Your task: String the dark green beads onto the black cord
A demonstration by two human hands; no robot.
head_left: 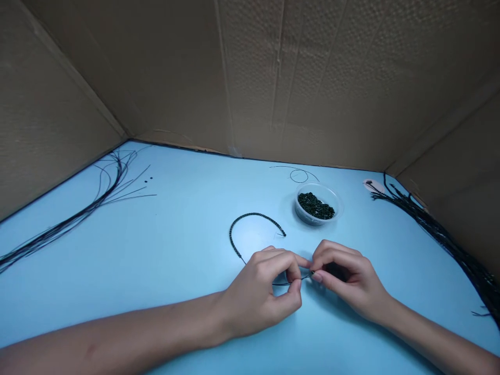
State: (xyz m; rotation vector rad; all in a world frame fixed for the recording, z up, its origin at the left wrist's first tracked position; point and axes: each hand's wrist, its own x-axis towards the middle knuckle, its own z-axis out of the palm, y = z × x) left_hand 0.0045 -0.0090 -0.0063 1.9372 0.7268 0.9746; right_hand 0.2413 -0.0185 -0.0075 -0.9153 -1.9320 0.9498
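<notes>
My left hand (pixel 275 284) pinches a thin dark cord (pixel 282 284) between thumb and fingers, low over the blue table. Close to it on the right, my right hand (pixel 347 276) is closed in a pinch on a small dark bead (pixel 312 272) at the end of the cord. A curved string of dark beads (pixel 231 234) lies on the table just beyond my left hand, and its bare cord runs under that hand. Past my hands stands a round clear plastic tub (pixel 316 219) holding many dark beads (pixel 314 205).
A bundle of loose dark cords (pixel 94 205) lies at the left. Along the right wall is a thick bundle of beaded strands (pixel 433 229), near a pale round disc (pixel 374 186). One curled cord (pixel 299 176) rests behind the tub. Cardboard walls (pixel 250 78) enclose the blue table (pixel 187 239).
</notes>
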